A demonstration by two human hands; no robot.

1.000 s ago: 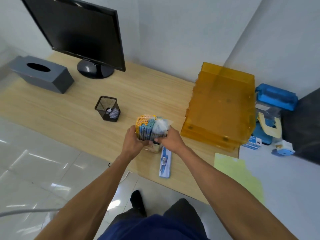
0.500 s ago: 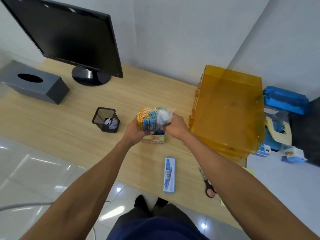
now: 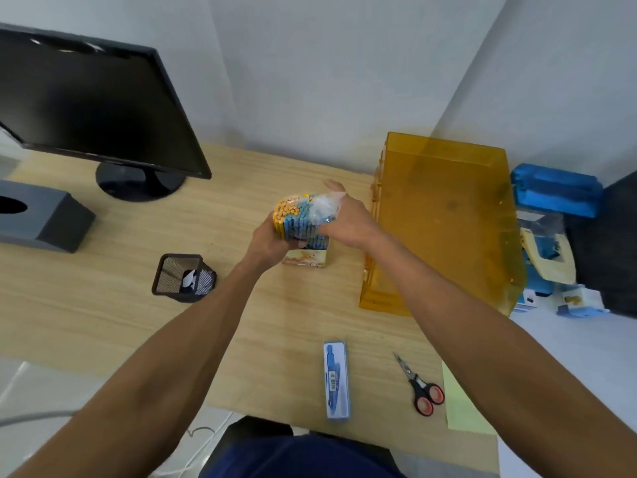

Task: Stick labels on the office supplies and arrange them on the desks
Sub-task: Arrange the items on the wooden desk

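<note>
Bright, even room light, maybe from above, soft faint shadows on the desk, small white shine along the top of the monitor, edges bent by the wide lens, whole view a little blurry.

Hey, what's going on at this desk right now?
A person holds a plastic-wrapped bundle of pencils over a wooden desk with both hands. The left hand grips one side; the right hand holds the wrapped end on the other. A small box sits just below the bundle. A blue pen box and scissors lie untouched near the desk's front edge.
</note>
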